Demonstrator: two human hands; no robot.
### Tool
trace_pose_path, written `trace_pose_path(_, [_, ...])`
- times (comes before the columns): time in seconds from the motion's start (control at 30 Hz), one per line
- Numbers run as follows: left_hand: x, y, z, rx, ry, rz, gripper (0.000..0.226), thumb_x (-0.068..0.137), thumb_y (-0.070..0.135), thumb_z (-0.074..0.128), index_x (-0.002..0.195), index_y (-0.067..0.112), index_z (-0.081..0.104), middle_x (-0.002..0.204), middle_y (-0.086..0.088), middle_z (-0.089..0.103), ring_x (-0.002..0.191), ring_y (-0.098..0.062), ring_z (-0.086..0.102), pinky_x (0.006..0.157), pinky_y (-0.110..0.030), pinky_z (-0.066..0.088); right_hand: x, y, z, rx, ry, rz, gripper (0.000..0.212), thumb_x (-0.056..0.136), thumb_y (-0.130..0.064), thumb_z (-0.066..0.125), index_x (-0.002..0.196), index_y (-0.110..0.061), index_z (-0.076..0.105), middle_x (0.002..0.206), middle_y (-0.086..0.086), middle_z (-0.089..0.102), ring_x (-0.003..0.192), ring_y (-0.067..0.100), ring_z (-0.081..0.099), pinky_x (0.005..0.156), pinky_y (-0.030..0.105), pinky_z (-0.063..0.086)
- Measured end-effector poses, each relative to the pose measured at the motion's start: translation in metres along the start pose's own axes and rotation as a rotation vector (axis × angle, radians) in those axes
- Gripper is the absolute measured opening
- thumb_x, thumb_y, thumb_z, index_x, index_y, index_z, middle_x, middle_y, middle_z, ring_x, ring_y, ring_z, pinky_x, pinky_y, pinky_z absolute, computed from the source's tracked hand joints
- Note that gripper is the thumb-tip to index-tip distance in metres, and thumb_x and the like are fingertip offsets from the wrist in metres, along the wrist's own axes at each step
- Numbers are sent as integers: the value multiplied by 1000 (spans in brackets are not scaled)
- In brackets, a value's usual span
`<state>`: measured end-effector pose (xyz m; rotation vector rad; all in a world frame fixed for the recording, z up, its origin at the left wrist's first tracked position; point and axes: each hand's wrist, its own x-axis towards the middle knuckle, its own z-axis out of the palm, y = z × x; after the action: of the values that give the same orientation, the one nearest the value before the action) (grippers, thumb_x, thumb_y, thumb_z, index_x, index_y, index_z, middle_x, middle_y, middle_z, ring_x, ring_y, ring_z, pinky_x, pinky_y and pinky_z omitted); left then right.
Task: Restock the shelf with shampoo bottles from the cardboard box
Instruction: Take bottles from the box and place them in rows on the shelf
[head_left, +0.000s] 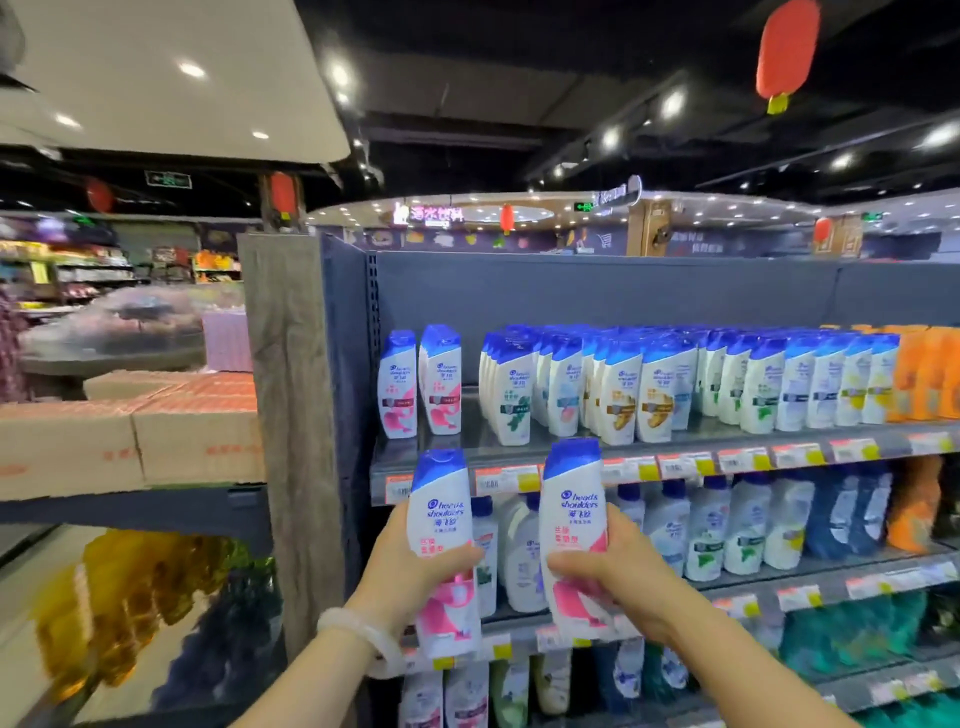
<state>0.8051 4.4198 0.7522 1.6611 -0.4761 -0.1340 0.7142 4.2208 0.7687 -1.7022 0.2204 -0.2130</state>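
Left hand (410, 566), right hand (618, 571) hide bottle (444, 525) middles.

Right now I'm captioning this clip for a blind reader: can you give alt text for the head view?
Each hand holds an upright white shampoo bottle with a blue cap and pink label, left hand with one bottle, right hand with another, before a grey store shelf. Two matching bottles stand at the shelf's left end.

Glossy white plastic shampoo bottle with blue cap (440, 525) and its twin (574, 519) look smooth. Above the grips, the matt grey metal shelf (467, 449); leftward, a rough grey wooden post (291, 415).
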Motion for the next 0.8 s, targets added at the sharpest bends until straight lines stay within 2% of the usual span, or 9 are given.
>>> trace_pose_path(0.1, [7,17,2,23,58,46,37,70,-2,75,89,17,50,71,-2,59,53,-5,58,48,-22,48,26,-12,-1,21,-63,-41,40,75,7,68,105,-15,52,93,8,66,76,17,63,55,21,51])
trace_pose_path(0.2, [16,30,-8,45,137,83,37,69,-2,76,85,22,53,68,3,66,57,-6,62,50,-21,51,54,-16,15,46,-110,-67,40,73,7,69,103,-13,51,91,8,66,73,16,63,52,20,49])
trace_pose_path(0.3, [35,39,-26,4,266,77,52,56,11,82,96,23,51,86,-3,71,75,-18,68,59,-28,55,84,-25,35,67,-161,-87,45,71,6,70,108,-10,49,95,9,66,76,17,64,56,22,50])
trace_pose_path(0.4, [60,47,-40,38,337,105,55,55,14,81,97,23,47,94,-11,66,79,-22,67,64,-34,55,118,-39,50,98,-186,-129,50,71,4,71,114,-8,48,104,13,65,83,21,64,59,25,51])
trace_pose_path(0.53, [89,51,-49,74,308,160,54,58,15,81,97,27,47,98,-7,66,89,-23,68,75,-40,57,168,-61,61,122,-142,-207,46,71,5,71,108,-10,48,100,11,63,84,21,63,66,30,55])
trace_pose_path(0.63, [104,49,-55,74,291,177,54,56,16,80,98,28,48,97,-5,67,86,-19,69,73,-37,59,205,-72,69,105,-86,-268,44,71,5,71,102,-14,47,96,9,62,83,20,62,74,36,55])
trace_pose_path(0.8, [122,42,-63,44,317,181,54,54,18,77,98,31,49,95,-3,67,82,-15,68,68,-29,58,252,-68,84,84,19,-311,51,71,2,74,112,-10,46,106,11,61,95,24,60,86,39,52])
